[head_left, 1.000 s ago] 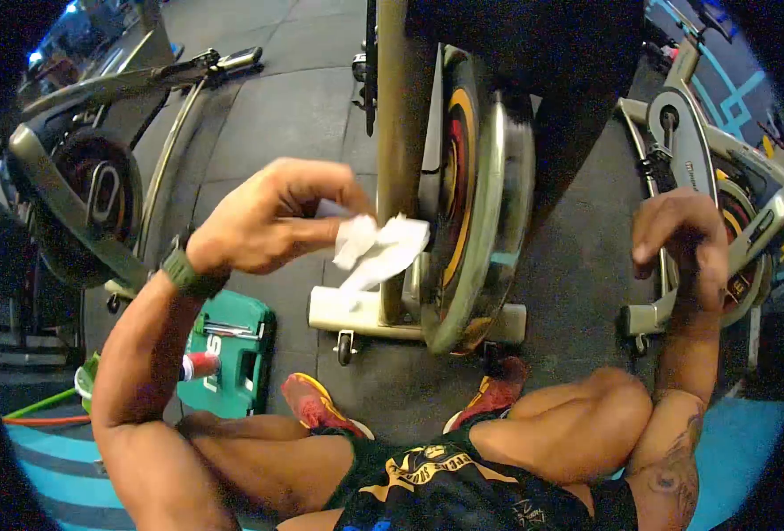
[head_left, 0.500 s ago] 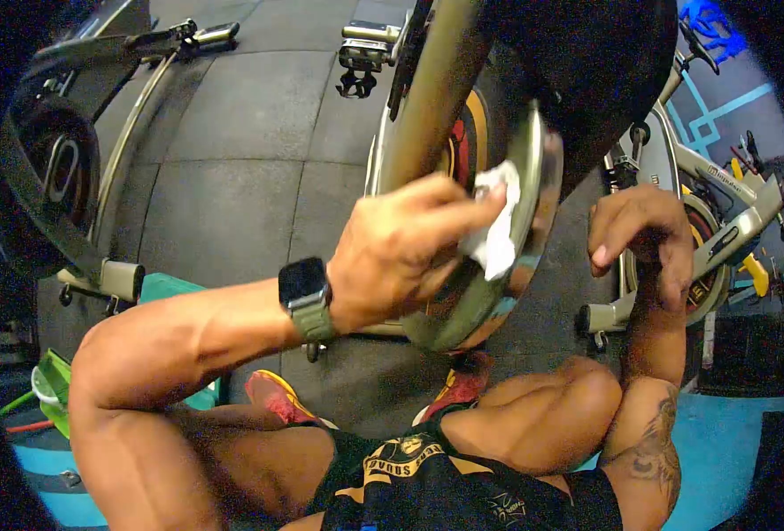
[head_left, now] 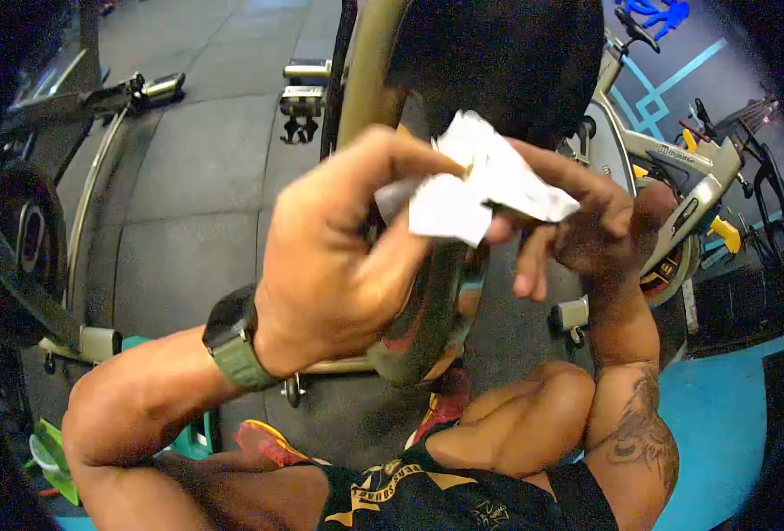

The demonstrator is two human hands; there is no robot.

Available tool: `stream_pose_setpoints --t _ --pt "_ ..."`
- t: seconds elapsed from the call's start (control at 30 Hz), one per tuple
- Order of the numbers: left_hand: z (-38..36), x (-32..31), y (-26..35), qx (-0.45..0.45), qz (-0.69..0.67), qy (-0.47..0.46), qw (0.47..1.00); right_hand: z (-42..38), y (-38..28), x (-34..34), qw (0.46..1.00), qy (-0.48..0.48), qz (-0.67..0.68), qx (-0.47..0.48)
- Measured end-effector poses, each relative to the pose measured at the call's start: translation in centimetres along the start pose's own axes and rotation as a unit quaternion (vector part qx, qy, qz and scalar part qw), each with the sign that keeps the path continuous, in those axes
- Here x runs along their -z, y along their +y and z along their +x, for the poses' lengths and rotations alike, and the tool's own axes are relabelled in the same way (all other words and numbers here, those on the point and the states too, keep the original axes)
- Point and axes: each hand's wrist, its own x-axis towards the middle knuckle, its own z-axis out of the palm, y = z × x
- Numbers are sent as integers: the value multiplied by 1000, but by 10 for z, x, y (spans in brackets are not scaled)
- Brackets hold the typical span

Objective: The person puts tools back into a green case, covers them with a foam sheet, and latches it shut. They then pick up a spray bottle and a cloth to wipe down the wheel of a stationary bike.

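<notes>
Inspecting head view: one person seated on the floor, both hands raised in front of the flywheel (head_left: pixel 427 327) of a spin bike.
Left hand (head_left: pixel 330 265): closed on the white cloth (head_left: pixel 476 186), thumb and fingers pinching its near edge; a watch (head_left: pixel 232 341) sits on that wrist.
Right hand (head_left: pixel 587 226): fingers loosely spread, fingertips touching the cloth's far edge; not clamped on it.
Cloth position: held up between the two hands, above the flywheel rim and clear of it, crumpled.
Frame post (head_left: pixel 365 71): rises just behind the left hand, beside the flywheel.
Surroundings: second bike (head_left: pixel 675 177) to the right of the flywheel, another bike's base (head_left: pixel 82 341) to its left; red shoes (head_left: pixel 272 442) below it.
Risk, cloth: grip is at the edges only; it could slip and fall against the flywheel.
Risk, fingers: both hands are close to the rim; if the wheel turns, a finger or trailing cloth could be drawn in.
Risk, visibility: the hands hide the rim contact area, so misplacement is likely.
</notes>
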Motion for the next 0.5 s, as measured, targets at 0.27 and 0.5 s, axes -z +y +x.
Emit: stream_pose_setpoints --t 0.27,0.5 --pt "14 43 17 -274 292 -95 911 42 23 -84 981 122 -148 38" --pt "-40 111 26 -226 339 -33 912 108 88 -128 992 109 -64 21"
